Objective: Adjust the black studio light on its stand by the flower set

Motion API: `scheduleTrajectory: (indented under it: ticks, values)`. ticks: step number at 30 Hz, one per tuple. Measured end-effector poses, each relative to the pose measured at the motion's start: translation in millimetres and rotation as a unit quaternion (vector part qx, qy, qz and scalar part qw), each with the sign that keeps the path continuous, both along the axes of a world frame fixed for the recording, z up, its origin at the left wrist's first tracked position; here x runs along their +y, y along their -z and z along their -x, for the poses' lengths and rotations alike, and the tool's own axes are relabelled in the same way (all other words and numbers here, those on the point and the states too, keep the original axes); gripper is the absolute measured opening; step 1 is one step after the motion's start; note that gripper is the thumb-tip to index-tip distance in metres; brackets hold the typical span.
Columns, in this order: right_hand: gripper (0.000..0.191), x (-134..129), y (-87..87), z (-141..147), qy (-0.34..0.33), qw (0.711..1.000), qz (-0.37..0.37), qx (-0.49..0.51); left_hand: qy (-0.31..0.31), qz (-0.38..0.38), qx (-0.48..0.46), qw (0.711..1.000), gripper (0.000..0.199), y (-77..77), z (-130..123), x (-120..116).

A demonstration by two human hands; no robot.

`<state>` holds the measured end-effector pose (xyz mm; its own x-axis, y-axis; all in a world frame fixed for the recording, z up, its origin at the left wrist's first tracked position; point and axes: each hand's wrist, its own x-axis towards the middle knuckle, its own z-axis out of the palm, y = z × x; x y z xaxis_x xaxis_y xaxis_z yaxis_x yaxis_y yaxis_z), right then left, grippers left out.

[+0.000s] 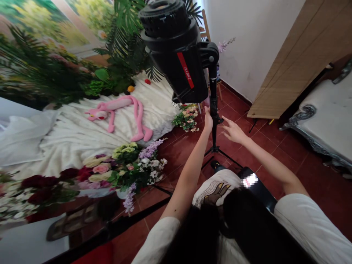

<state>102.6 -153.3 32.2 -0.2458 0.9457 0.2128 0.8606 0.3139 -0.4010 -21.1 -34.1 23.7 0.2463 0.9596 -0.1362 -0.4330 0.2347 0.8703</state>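
Note:
A black studio light [176, 55] with a red "ZHEYU" stripe sits tilted on top of a black light stand [213, 128]. My left hand [208, 120] is closed on the stand's pole just below the light, its fingers partly hidden behind the pole. On the other side of the pole, my right hand [233, 131] is open with the fingers spread. Its fingertips are close to a small black knob [220, 120] on the pole; whether they touch it I cannot tell.
Left of the stand, a pink plush toy [123, 104] lies on a white furry cover [74, 128]. Artificial flowers [123, 165] stand in front of it. A black pole [137, 217] crosses the lower left. At right are a rolled tan screen [288, 55] and a white sofa [327, 110].

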Motion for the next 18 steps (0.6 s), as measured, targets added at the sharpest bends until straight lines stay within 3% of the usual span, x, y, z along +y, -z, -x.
scheduleTrajectory:
  ticks: [9,18]
  values:
    - [0.043,6.3,10.5,1.3,0.029,0.995,0.001,0.094,-0.029,-0.023,-0.016,0.999,0.064,10.1,-4.7,7.8]
    - [0.048,5.6,18.4,18.4,0.126,0.983,-0.020,0.134,-0.026,-0.041,-0.010,0.999,0.066,2.5,-5.5,3.8]
